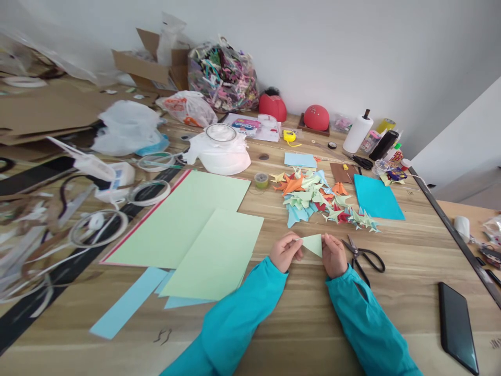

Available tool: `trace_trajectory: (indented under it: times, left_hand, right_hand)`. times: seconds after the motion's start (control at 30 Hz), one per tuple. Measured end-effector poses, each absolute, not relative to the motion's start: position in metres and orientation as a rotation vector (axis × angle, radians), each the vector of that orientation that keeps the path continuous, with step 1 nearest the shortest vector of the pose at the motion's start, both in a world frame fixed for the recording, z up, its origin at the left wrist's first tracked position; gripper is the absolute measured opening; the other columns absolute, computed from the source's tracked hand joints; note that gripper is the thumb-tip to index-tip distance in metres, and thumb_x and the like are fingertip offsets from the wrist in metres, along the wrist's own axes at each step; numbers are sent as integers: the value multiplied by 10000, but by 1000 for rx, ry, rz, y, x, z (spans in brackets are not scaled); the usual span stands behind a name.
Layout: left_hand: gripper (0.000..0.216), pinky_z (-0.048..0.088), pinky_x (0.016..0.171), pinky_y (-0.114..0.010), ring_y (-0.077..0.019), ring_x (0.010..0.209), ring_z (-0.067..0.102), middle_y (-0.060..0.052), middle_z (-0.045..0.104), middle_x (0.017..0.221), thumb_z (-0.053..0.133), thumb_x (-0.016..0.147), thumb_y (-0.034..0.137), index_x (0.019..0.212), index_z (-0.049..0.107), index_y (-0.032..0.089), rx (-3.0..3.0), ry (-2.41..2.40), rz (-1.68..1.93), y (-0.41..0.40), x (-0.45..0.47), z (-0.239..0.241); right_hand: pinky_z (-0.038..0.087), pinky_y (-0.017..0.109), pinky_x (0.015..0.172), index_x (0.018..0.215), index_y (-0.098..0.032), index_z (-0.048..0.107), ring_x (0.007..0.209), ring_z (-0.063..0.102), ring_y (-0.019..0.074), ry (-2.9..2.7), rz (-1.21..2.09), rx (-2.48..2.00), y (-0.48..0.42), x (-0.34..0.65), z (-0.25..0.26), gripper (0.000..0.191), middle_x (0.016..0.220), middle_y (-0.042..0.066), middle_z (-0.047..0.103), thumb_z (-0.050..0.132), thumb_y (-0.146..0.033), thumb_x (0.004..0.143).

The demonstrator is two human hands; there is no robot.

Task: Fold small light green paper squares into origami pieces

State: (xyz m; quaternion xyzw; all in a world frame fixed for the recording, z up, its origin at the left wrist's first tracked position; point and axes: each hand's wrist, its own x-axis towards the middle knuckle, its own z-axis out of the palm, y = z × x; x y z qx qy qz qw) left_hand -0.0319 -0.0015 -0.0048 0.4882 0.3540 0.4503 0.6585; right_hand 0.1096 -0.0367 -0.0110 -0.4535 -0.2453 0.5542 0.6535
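Note:
A small pale green folded paper triangle (313, 244) is pinched between both hands just above the wooden table (410, 271). My left hand (285, 251) grips its left tip with closed fingers. My right hand (333, 255) holds its right edge, fingers curled. Both arms wear teal sleeves. Beyond the hands lies a pile of folded paper shapes (319, 201) in green, orange, red and blue. Black scissors (364, 256) lie just right of my right hand.
Large pale green sheets (195, 224) and light blue strips (129, 303) lie at left. A teal sheet (376, 197) lies at right, a dark phone (457, 326) near the front right. Tape rolls (148, 192), bags, boxes, red domes and a paper towel roll (358, 133) crowd the back.

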Motion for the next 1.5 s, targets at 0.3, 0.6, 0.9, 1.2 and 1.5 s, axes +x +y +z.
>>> trace_trajectory:
  times: [0.3,0.6,0.9,1.2,1.5]
  left_hand:
    - [386,459,356,-223,-96,404,529,8,580,603,681,633,428,845,588,119,928,879,1120,3,-31,-9]
    - [389,464,353,-229,-114,388,543,10,582,513,661,635,486,675,504,133,851,780,912,3,-31,-6]
    - [374,488,399,-232,-127,449,572,-5,615,533,761,526,385,707,570,120,976,807,926,0,-30,-4]
    - [338,482,399,-230,-121,411,559,-1,603,484,768,516,379,639,587,121,1035,822,878,0,-32,-2]
    - [339,514,449,-250,-128,443,583,-25,650,531,794,477,333,658,609,114,1003,812,842,-1,-31,-5]
  right_hand:
    - [403,267,546,723,-209,686,530,495,114,-765,1072,-1146,-39,112,-25,141,626,-12,616,730,-251,597]
    - [439,331,756,777,-276,719,859,547,194,-1147,601,-1231,-45,111,-16,169,883,48,581,618,-166,697]
    - [441,348,758,855,-247,696,867,542,211,-1248,672,-1283,-52,108,-11,166,904,61,585,576,-213,745]
    - [385,251,402,828,-207,632,397,486,112,-878,936,-1347,-47,103,-15,266,543,-28,591,741,-292,600]
    - [409,238,408,698,-189,599,396,509,109,-854,909,-1329,-47,103,-10,213,484,-36,582,738,-324,609]
